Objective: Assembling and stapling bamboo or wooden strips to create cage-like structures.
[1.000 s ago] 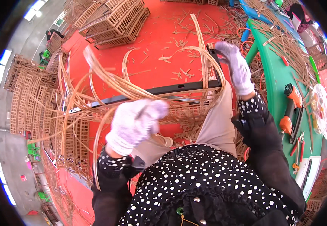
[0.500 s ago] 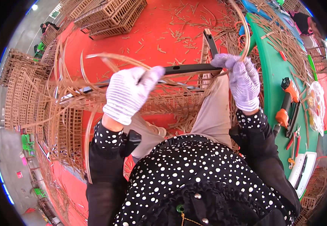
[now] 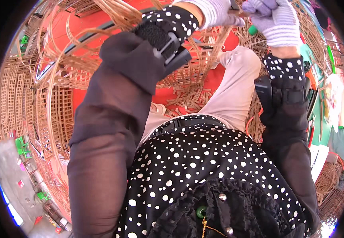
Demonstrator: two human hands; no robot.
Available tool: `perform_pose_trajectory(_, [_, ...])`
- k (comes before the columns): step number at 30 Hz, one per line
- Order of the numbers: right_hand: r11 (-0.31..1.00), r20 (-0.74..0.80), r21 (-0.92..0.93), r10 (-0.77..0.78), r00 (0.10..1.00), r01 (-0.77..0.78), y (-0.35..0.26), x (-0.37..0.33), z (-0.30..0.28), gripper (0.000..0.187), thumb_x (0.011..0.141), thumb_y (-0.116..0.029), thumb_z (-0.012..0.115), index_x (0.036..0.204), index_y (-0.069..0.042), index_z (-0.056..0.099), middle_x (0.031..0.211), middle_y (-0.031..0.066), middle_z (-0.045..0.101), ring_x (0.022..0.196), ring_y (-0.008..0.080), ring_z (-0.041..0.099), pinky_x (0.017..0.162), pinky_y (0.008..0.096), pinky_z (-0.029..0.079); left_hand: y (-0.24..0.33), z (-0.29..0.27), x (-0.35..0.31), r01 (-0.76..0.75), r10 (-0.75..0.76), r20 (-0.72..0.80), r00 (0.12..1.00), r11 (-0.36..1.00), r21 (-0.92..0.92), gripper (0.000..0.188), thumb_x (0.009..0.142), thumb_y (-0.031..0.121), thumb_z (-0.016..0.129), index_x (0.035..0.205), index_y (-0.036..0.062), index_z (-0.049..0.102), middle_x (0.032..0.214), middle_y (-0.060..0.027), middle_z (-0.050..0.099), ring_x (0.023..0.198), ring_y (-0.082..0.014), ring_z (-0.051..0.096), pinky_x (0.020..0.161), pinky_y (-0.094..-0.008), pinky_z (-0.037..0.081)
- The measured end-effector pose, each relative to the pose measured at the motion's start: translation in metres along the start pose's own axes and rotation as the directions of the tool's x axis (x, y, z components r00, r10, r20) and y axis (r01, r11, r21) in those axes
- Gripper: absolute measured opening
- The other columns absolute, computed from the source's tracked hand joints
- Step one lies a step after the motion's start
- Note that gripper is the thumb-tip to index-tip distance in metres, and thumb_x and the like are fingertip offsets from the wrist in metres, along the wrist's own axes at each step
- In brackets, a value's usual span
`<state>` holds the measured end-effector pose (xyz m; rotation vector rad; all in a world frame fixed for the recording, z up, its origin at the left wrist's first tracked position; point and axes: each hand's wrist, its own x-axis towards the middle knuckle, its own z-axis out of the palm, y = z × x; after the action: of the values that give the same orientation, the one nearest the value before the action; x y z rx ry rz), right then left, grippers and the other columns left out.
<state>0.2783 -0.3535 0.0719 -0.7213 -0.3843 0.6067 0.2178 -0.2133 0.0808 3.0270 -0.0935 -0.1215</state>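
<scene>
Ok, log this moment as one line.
left hand: raised, gloved, grip hidden | right hand: raised, gloved, fist closed | cane strips: looping over lap | red floor

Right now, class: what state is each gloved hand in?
Left hand: mostly cut off at the top edge; grip cannot be told.
Right hand: fingers curled shut; what it holds cannot be told.

Woven rattan panels (image 3: 25,115) at left, red floor mat (image 3: 81,27), green table (image 3: 332,131), orange tool (image 3: 312,81)
</scene>
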Motion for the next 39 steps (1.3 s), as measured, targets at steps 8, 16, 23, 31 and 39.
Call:
perform_pose_trajectory(8, [0.998,-0.028,0.065,-0.012,1.000,0.013,0.004,-0.050,0.030,0.043,0.090,-0.026,0.037,0.049,-0.019,0.026,0.042,-0.0046,0.021,0.038,0.0107,0.020,0.046,0.0279,0.021,0.003,0.032,-0.023,-0.115,0.096,-0.167,0.981,0.988,-0.107,0.049,0.073,0.056,0.055,0.083,0.0080,0.059,0.077,-0.0137,0.062,0.075,-0.0298,0.061,0.064,-0.0408,0.048])
perform_pose_trajectory(16, [0.936,-0.344,-0.340,-0.219,0.913,0.096,0.000,-0.081,0.082,0.041,0.090,-0.025,0.037,0.050,-0.017,0.030,0.041,-0.0025,0.025,0.036,0.0131,0.025,0.041,0.0323,0.029,0.017,0.026,-0.055,-0.054,0.047,-0.033,0.998,0.965,-0.256,0.050,0.076,0.056,0.051,0.087,0.0085,0.059,0.079,-0.0146,0.062,0.074,-0.0305,0.061,0.063,-0.0423,0.048])
perform_pose_trajectory(23, [0.855,-0.091,-0.511,-0.158,0.983,0.090,-0.006,-0.039,0.060,0.040,0.091,-0.027,0.040,0.054,-0.013,0.035,0.046,0.0007,0.034,0.041,0.0135,0.033,0.044,0.0289,0.029,0.026,0.026,-0.074,-0.124,0.103,-0.103,0.989,0.966,-0.226,0.055,0.079,0.055,0.046,0.086,0.0012,0.057,0.075,-0.0175,0.061,0.071,-0.0313,0.062,0.060,-0.0420,0.049])
perform_pose_trajectory(31, [0.737,0.025,-0.676,0.003,1.000,0.015,0.031,0.023,-0.018,0.018,0.087,-0.009,0.050,0.078,0.005,0.058,0.077,0.0130,0.063,0.078,0.0200,0.062,0.076,0.0303,0.049,0.035,0.028,-0.081,-0.041,0.047,0.011,0.999,0.938,-0.343,0.062,0.082,0.058,0.039,0.085,-0.0008,0.056,0.070,-0.0176,0.061,0.067,-0.0324,0.061,0.060,-0.0420,0.048])
perform_pose_trajectory(39, [0.703,0.124,-0.705,-0.007,0.992,0.093,0.034,0.020,-0.027,0.025,0.089,-0.015,0.046,0.077,0.002,0.060,0.075,0.0091,0.062,0.073,0.0158,0.059,0.072,0.0288,0.047,-0.002,0.007,-0.038,0.145,0.087,0.345,0.935,0.792,-0.593,0.068,0.079,0.065,0.040,0.086,0.0010,0.060,0.062,-0.0124,0.058,0.058,-0.0230,0.060,0.054,-0.0325,0.048])
